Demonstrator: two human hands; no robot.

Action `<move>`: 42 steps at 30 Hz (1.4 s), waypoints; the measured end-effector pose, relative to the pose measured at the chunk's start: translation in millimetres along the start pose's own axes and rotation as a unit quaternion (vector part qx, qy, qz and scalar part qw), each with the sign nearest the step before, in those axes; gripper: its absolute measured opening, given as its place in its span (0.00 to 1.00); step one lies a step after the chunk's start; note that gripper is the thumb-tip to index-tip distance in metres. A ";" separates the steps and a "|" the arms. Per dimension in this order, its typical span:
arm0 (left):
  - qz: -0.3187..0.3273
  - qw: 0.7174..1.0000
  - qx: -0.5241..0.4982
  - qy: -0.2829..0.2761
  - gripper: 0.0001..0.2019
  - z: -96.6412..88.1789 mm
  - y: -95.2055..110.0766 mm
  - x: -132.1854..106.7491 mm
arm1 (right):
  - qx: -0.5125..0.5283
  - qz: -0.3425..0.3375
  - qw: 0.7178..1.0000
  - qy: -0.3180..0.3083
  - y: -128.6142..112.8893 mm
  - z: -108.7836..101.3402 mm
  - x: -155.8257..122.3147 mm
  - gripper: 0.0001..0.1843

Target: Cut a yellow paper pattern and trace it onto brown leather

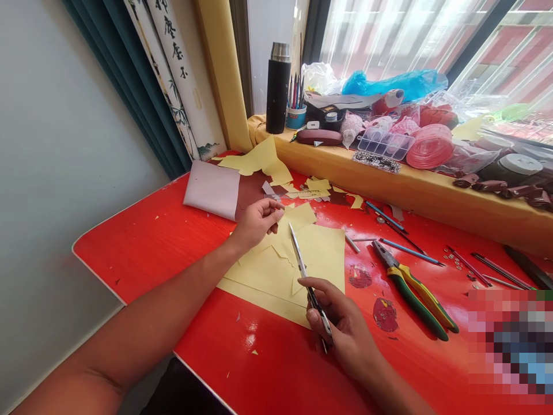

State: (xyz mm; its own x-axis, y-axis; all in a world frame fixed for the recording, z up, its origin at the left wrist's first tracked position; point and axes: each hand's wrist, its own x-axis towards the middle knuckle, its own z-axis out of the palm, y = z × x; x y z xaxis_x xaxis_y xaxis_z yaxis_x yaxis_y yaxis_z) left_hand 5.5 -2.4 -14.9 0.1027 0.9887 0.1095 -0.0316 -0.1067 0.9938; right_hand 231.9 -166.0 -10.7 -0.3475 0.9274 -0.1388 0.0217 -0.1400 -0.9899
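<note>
Left hand (259, 222) is over the yellow sheets (326, 251), fingers curled in, thumb tip close to the index finger; cannot tell whether anything is pinched there. Right hand (343, 323) is wrapped around scissors (300, 259), seen nearly edge-on, index finger extended along them, thumb closed in; blades point up and away over the paper, and whether they touch it is unclear. The sheets lie overlapping on the red table (142, 248), near its front edge, several with irregular cut edges. Beyond the left hand: pale purple sheet (211, 187), a large yellow offcut (272, 161), and small mixed scraps (318, 185). Right of the paper: pliers (417, 305) with green and yellow handles, lying flat, plus thin blue sticks (410, 252) further back. On the ledge (410, 184) behind: black flask (277, 95), blue cup (296, 119) holding pencils, pink roll (430, 146).
</note>
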 end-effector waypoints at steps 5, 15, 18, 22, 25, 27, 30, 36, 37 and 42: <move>0.005 1.000 -0.004 0.006 0.14 -0.5 0.2 1.0 | -0.004 0.007 1.000 -0.003 0.5 0.5 -1.0 0.30; 0.025 0.998 -0.011 0.062 0.15 -7.0 9.6 5.1 | -0.095 -0.036 0.995 0.005 -2.0 0.4 0.4 0.23; 0.028 0.996 -0.016 0.083 0.15 -8.5 12.9 6.1 | -0.089 -0.041 0.995 0.011 -1.5 1.1 0.4 0.21; 0.014 0.996 -0.021 0.082 0.15 -11.0 11.7 7.1 | -0.046 -0.030 0.997 0.051 0.6 3.1 -0.7 0.21; -0.046 0.998 0.029 -0.024 0.17 -9.4 3.4 4.0 | 0.013 -0.007 0.994 0.111 1.2 3.1 -0.4 0.27; -0.077 0.988 0.079 -0.107 0.18 -6.2 -3.5 -0.6 | 0.031 -0.006 0.988 0.152 0.7 2.2 1.0 0.29; -0.049 0.977 0.146 -0.148 0.15 -1.8 -9.6 -7.8 | 0.042 -0.016 0.983 0.178 -0.4 1.3 3.5 0.32; -0.043 0.965 0.188 -0.175 0.11 -4.2 -7.1 -10.7 | 0.055 -0.024 0.978 0.198 -0.8 2.6 6.3 0.34; -0.049 0.964 0.193 -0.177 0.11 -4.9 -6.2 -10.8 | 0.062 -0.022 0.977 0.203 -0.8 2.7 7.1 0.34; -0.043 0.980 0.152 -0.120 0.12 -2.1 10.2 -16.6 | 0.092 -0.005 0.973 0.213 -3.3 1.6 12.0 0.38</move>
State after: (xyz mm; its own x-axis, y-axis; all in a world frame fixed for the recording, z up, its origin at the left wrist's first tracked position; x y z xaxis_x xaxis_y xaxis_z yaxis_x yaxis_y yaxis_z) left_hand 1.3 -19.7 -6.6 0.3239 0.9460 -0.0096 0.2821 -0.0869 0.9554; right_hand 226.1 -155.0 -9.1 0.0743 0.9830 -0.1680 -0.1605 -0.1544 -0.9749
